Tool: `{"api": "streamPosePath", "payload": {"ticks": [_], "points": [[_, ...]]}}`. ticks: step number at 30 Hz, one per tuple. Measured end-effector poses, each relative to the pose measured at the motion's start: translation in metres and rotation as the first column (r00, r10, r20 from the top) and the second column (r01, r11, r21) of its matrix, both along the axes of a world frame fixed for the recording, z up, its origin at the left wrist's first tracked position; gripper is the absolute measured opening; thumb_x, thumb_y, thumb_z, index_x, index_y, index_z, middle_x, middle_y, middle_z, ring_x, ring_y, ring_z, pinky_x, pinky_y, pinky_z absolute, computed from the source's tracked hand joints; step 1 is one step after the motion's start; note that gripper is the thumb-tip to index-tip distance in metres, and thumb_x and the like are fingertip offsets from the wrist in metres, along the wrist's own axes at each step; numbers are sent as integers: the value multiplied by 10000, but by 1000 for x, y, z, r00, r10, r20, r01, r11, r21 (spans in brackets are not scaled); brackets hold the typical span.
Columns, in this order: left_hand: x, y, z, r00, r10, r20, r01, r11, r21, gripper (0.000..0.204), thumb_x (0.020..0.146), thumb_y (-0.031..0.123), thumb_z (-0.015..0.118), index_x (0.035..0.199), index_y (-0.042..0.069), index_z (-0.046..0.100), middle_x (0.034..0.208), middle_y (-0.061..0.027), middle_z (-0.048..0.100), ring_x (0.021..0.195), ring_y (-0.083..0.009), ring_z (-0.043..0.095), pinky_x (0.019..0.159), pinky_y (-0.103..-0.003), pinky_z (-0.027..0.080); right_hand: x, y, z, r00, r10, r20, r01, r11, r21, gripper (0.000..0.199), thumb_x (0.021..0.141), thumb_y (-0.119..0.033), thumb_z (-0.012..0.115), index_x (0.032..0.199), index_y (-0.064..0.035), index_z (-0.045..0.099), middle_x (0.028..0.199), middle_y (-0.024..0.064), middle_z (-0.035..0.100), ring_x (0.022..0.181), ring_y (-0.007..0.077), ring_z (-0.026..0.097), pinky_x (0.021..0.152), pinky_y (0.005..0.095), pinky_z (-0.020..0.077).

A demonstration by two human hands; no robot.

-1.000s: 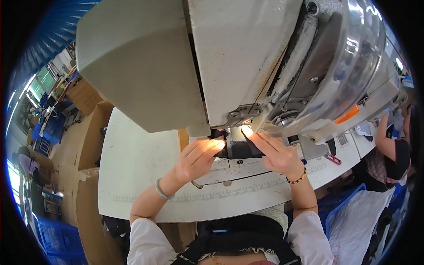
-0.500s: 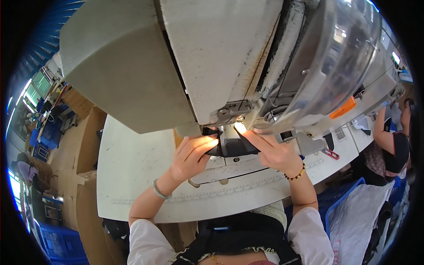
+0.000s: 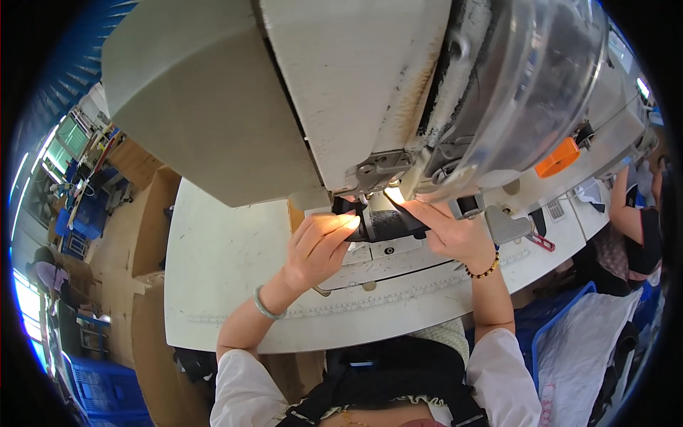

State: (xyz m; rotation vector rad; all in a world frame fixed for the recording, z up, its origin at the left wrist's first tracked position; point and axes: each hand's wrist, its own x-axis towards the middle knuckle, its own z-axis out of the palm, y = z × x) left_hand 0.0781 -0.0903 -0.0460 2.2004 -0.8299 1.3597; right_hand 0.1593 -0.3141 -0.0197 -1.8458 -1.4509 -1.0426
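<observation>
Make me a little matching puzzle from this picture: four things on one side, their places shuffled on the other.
Things:
1. black fabric
2. pale bangle
3. beaded bracelet
4. orange part

Places:
A. on the sewing machine
B. around the right wrist
C. between the left hand and right hand
D. around the left wrist

Pairs: 1-C, 2-D, 3-B, 4-A
</observation>
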Motion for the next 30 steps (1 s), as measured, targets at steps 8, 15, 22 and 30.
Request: {"api": "streamPosePath", "payload": {"ticks": [8, 15, 22, 30], "points": [[6, -5, -9, 996, 38, 85, -36, 999, -27, 312, 626, -95, 659, 924, -4, 667, 950, -97, 614, 725, -222, 589, 630, -300, 513, 0, 0, 8, 996, -25, 89, 26, 1000, -8, 187, 551, 31, 554, 727, -22, 591, 1062, 77, 628, 555, 178, 489, 491, 299, 399], [9, -5, -8, 983, 12, 184, -25, 997, 70, 315, 629, -107, 678, 927, -4, 687, 902, -73, 587, 700, -197, 572, 584, -272, 494, 2, 0, 5, 999, -8, 53, 10, 999, -43, 188, 555, 33, 560, 734, -17, 589, 1035, 77, 629, 554, 174, 494, 483, 297, 398], [10, -7, -7, 979, 10, 202, -24, 997, 69, 289, 634, -94, 692, 912, -17, 682, 887, -66, 567, 700, -189, 566, 555, -264, 475, 1, 0, 5, 995, -54, 86, 59, 997, -49, 176, 579, 23, 572, 746, -27, 602, 1003, 68, 631, 553, 168, 493, 488, 288, 397], [9, -5, -6, 988, -4, 157, -3, 999, 45, 290, 641, -93, 684, 919, -10, 678, 904, -65, 573, 710, -181, 562, 556, -267, 467, 0, 1, 8, 995, -52, 82, 55, 998, -38, 225, 576, 28, 569, 787, -35, 614, 961, 58, 634, 541, 175, 484, 480, 293, 393]]}}
